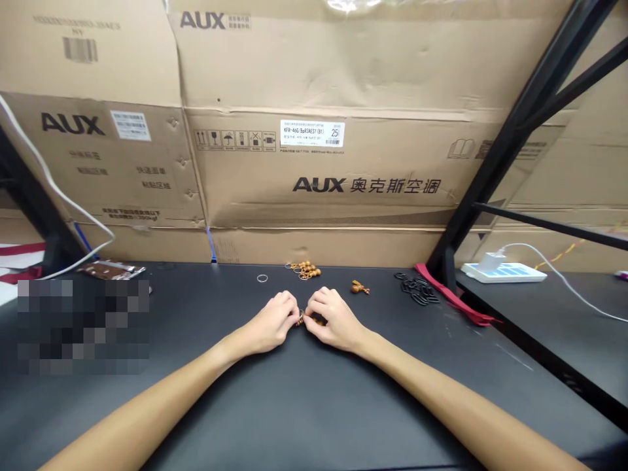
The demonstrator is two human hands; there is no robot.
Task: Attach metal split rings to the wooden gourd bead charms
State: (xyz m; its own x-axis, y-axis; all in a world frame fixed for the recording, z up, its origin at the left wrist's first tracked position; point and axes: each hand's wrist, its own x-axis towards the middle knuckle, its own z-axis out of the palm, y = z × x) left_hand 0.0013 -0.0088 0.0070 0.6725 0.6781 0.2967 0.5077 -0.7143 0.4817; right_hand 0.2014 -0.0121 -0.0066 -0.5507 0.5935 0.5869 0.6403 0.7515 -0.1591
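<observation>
My left hand (275, 322) and my right hand (333, 320) meet over the black table, fingertips almost touching. Between them shows a small metal key ring with an orange-brown beaded pendant (299, 320). Left thumb and forefinger pinch its near end. The right fingers are curled over the pendant's other part, where brown beads peek out below the palm. Behind the hands lies a pile of brown beaded keychains (308, 269) with metal rings. A loose key ring (262, 279) rests to the left of that pile. Right of it is a single brown gourd-shaped pendant (360, 288).
Several black rings or clips (418, 289) lie at the right, beside a red strap (456, 301). Beyond the black metal post (444, 261) sits a white power strip (504, 272). A brown packet (112, 269) lies far left. Large cardboard boxes (314, 209) stand behind the table.
</observation>
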